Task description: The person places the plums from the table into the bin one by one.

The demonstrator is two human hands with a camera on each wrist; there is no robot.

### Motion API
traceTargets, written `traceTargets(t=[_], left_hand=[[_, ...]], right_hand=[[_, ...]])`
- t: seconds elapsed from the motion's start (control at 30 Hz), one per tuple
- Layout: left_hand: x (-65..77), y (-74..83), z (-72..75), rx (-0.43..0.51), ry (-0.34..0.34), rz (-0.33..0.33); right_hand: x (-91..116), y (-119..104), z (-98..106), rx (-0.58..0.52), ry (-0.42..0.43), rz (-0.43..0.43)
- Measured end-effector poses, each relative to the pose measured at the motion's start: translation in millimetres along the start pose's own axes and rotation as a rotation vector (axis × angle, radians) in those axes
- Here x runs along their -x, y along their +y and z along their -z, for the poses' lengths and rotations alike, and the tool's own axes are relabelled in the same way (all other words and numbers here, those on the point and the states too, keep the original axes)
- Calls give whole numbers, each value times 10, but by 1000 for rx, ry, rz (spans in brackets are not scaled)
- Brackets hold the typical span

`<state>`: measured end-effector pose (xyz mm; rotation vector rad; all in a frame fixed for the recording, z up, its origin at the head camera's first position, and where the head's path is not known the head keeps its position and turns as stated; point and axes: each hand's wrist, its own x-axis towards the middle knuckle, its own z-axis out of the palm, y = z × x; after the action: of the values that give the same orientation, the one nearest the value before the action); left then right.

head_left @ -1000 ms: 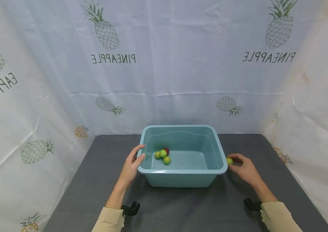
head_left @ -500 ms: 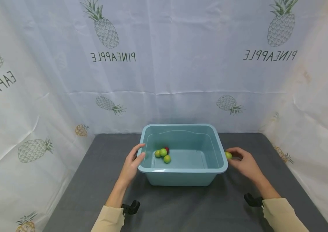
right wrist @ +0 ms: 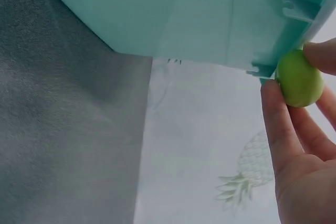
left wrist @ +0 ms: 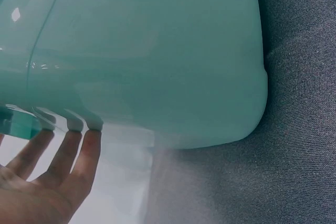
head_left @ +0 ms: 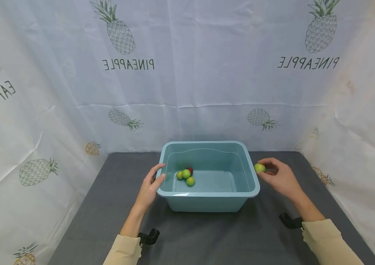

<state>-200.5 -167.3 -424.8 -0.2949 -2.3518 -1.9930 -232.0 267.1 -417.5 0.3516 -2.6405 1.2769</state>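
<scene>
A blue-green plastic basin (head_left: 209,204) stands on the dark table. My left hand (head_left: 148,187) holds its left rim, thumb and index finger over the edge; in the left wrist view several fingertips (left wrist: 92,139) touch the outer wall below. Just outside the right rim, my right hand (head_left: 281,178) pinches a lime (head_left: 259,168) between thumb and fingers. The right wrist view shows this lime (right wrist: 299,78) close under the basin's rim. Inside the basin, toward the left, lie several loose fruits: a green lime (head_left: 190,181) in front, others behind it, and a partly hidden red fruit (head_left: 190,171).
A dark grey cloth (head_left: 207,239) covers the table. White curtains (head_left: 207,84) printed with pineapples hang behind and along both sides. The basin stands near the table's back edge. Black wrist mounts (head_left: 149,236) sit on both forearms.
My right hand has lifted the lime up from beside the basin to about rim height, moving slightly away from me. The left hand and the fruits in the basin have stayed in place.
</scene>
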Motion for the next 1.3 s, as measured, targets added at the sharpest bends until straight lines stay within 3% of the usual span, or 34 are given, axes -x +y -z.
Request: traceTargets(t=[0.23, 0.73, 1.3], left_hand=[[-67, -293, 34, 5, 26, -16], [-78, -297, 32, -9, 30, -37], [-70, -320, 14, -17, 44, -37]], right_hand=[[-55, -173, 109, 12, -19, 11], [-165, -493, 212, -51, -24, 73], [-402, -948, 153, -186, -146, 97]])
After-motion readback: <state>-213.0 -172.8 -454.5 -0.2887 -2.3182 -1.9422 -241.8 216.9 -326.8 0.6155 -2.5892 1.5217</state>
